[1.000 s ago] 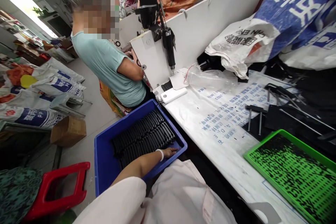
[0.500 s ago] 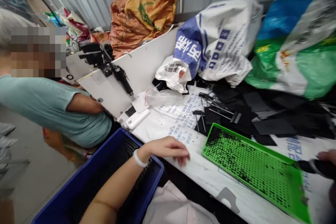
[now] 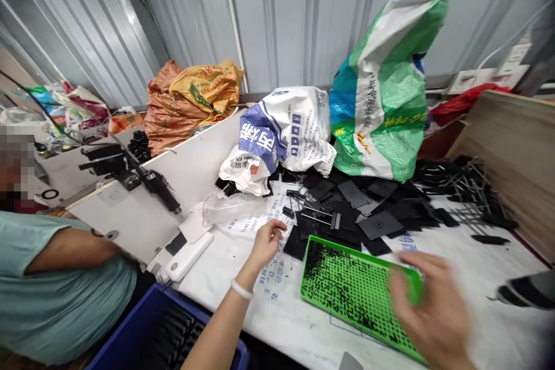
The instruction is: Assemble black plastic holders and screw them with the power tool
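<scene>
My left hand (image 3: 267, 241), with a white band on the wrist, reaches over the table beside the black parts with metal rods (image 3: 318, 217). Its fingers are loosely bent and apart, and no object shows in them. A small black block (image 3: 288, 212) lies just past the fingertips. Blurred by motion, my right hand (image 3: 433, 306) hovers over the right end of a green perforated tray (image 3: 416, 286), thumb and fingers spread. Many small black pieces (image 3: 329, 266) lie in the tray, thickest at its left end. A dark powered screwdriver (image 3: 526, 290) is at the right, apart from my hand.
Flat black plates (image 3: 379, 224) lie behind the tray. More rodded parts pile up by a wooden board (image 3: 511, 162). Bags, one white and blue (image 3: 299, 127), line the back. A blue bin (image 3: 143, 324) holds black parts at lower left, near a person in a teal shirt (image 3: 65, 289).
My right hand has let go of the screwdriver and moved left over the tray. My left hand has reached forward from the table edge towards the black parts. The view has swung right.
</scene>
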`<act>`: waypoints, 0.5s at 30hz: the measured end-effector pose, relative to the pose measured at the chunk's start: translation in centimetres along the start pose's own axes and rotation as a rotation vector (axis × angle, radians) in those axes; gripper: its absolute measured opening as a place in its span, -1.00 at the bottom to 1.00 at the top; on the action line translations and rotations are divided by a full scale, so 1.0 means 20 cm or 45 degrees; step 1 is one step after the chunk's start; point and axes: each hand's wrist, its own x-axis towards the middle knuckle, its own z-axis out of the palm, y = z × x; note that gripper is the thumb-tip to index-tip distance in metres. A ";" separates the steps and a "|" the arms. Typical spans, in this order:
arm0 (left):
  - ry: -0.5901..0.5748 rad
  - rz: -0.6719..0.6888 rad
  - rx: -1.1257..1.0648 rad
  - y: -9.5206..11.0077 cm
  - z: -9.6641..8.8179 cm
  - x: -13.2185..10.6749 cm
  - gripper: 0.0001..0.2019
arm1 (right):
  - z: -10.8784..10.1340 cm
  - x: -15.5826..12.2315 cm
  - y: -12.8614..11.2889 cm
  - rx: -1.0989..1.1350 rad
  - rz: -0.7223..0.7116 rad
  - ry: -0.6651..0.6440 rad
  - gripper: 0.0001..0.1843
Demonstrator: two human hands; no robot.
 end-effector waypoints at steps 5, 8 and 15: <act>-0.667 -0.359 -0.510 0.05 0.10 -0.17 -0.76 | 0.30 0.07 0.05 -0.077 -0.299 -0.683 -0.27; -0.947 -0.540 -0.680 0.02 0.11 -0.21 -0.71 | 0.24 0.06 0.03 -0.136 -0.454 -0.982 -0.29; -0.434 0.024 0.919 0.04 0.05 0.16 -0.77 | 0.04 -0.07 0.08 -0.425 -0.332 -1.146 -0.80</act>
